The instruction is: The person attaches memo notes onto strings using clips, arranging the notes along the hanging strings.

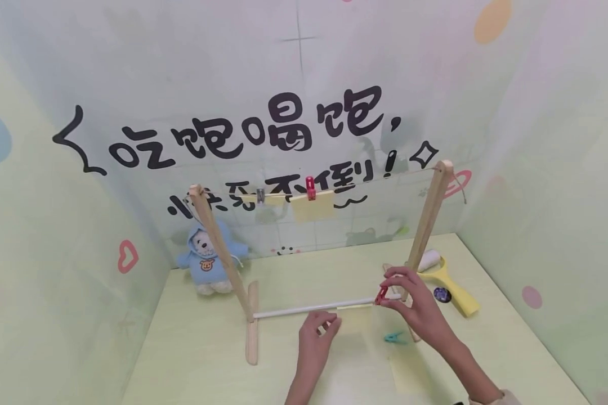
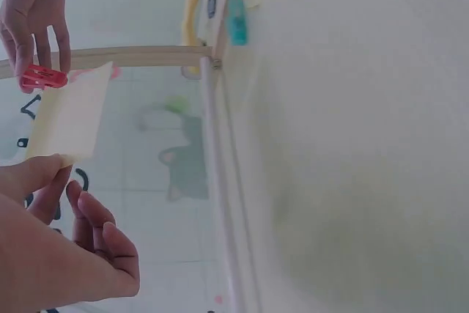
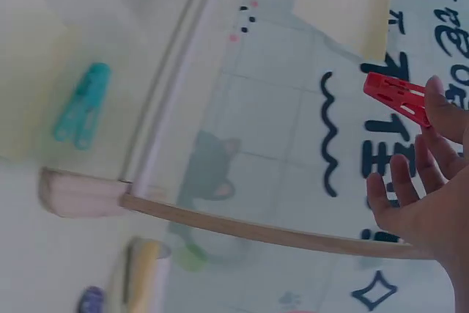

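Note:
My left hand (image 1: 315,339) pinches one edge of a yellow paper note (image 2: 73,119) between thumb and finger. The note is held up near the white crossbar (image 1: 304,309) of a wooden stand. My right hand (image 1: 416,309) pinches a red clothespin (image 3: 396,95) by its handle ends, to the right of the note. In the left wrist view the clothespin overlaps the note's far corner. On the stand's string, a second red clothespin (image 1: 311,188) and a dark clip (image 1: 260,195) hold yellow notes. A teal clothespin (image 1: 395,337) lies on the table below my right hand.
Wooden posts (image 1: 428,219) carry the string on both sides. A blue-clothed plush toy (image 1: 210,264) sits behind the left post. Right of the stand lie a yellow-handled roller (image 1: 458,289) and a dark round object (image 1: 442,295). Another yellow note (image 1: 409,372) lies on the table (image 1: 192,337).

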`<action>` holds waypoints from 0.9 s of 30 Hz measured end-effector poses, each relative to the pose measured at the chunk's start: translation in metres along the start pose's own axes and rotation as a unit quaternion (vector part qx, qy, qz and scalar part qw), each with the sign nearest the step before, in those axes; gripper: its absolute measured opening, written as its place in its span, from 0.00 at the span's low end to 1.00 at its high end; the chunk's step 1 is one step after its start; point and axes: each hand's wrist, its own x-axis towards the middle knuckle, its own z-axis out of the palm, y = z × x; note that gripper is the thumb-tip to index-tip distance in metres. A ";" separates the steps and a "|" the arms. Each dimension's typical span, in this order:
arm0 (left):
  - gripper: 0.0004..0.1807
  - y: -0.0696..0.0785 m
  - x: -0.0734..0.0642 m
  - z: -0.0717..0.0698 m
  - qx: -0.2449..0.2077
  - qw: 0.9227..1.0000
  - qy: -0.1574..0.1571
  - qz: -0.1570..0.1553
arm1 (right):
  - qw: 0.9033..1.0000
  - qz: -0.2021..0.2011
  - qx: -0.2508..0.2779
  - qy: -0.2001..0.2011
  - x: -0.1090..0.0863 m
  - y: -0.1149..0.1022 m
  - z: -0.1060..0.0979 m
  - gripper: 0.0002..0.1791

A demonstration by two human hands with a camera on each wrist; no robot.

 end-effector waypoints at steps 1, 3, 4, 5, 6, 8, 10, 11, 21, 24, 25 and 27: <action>0.07 0.007 0.004 -0.001 -0.006 1.000 0.004 -0.002 | 1.000 -0.021 0.002 0.001 0.008 -0.005 -0.004 0.25; 0.08 0.021 0.012 -0.004 -0.013 1.000 0.007 -0.002 | 0.999 -0.054 0.001 0.005 0.023 -0.018 -0.013 0.16; 0.08 0.029 0.016 -0.006 -0.019 1.000 0.008 0.001 | 0.998 -0.067 0.001 0.006 0.030 -0.025 -0.017 0.13; 0.08 0.037 0.020 -0.008 -0.024 1.000 0.007 0.007 | 0.997 -0.079 -0.002 0.009 0.038 -0.031 -0.022 0.13; 0.08 0.046 0.024 -0.010 -0.028 0.999 0.006 0.013 | 0.996 -0.092 -0.003 0.013 0.045 -0.038 -0.026 0.16; 0.08 0.065 0.032 -0.014 -0.038 0.999 0.004 0.031 | 0.993 -0.112 -0.016 0.022 0.061 -0.051 -0.033 0.24; 0.08 0.084 0.041 -0.017 -0.044 0.998 0.001 0.048 | 0.990 -0.134 -0.030 0.033 0.077 -0.064 -0.040 0.26; 0.09 0.093 0.046 -0.019 -0.043 0.998 0.000 0.054 | 0.988 -0.145 -0.036 0.038 0.085 -0.069 -0.043 0.27; 0.11 0.165 0.087 -0.026 -0.112 0.990 -0.011 0.087 | 0.994 -0.107 -0.003 0.022 0.167 -0.100 -0.069 0.15; 0.11 0.176 0.091 -0.025 -0.134 0.987 -0.020 0.091 | 0.997 -0.077 0.001 0.021 0.185 -0.106 -0.074 0.17; 0.11 0.179 0.092 -0.025 -0.139 0.986 -0.024 0.093 | 0.997 -0.071 0.001 0.021 0.190 -0.108 -0.075 0.16; 0.11 0.184 0.094 -0.023 -0.144 0.984 -0.029 0.096 | 0.998 -0.063 0.002 0.024 0.201 -0.110 -0.077 0.15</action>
